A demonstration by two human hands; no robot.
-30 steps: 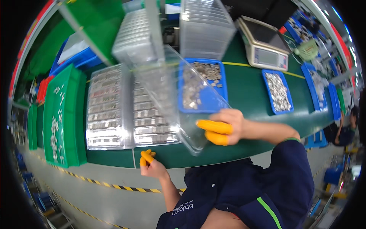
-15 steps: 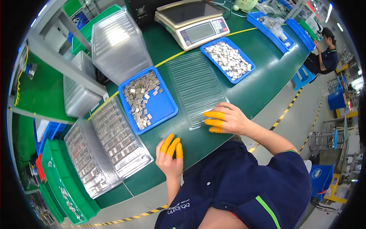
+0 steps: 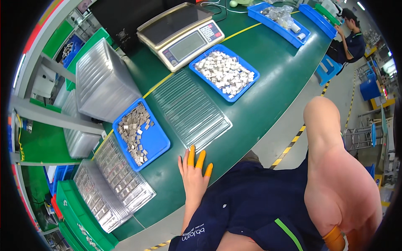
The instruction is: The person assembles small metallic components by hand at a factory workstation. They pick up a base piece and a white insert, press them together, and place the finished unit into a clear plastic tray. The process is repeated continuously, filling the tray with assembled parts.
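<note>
The left hand [image 3: 193, 173] was laid flat and empty on the green table [image 3: 268, 96], fingers spread, just beside the clear ribbed tray [image 3: 190, 109]. The right hand [image 3: 335, 239] was raised close; its grip cannot be told.

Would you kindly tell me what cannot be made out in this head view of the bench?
- Right hand: at the lower edge, its fingers mostly cut off behind the raised forearm, so its grip cannot be told.
- Small metal parts in the blue tray: too small to tell their shape.
- Clear empty tray: its pockets are blurred by glare.
- Left hand: whether it touches that tray's edge is unclear.
</note>
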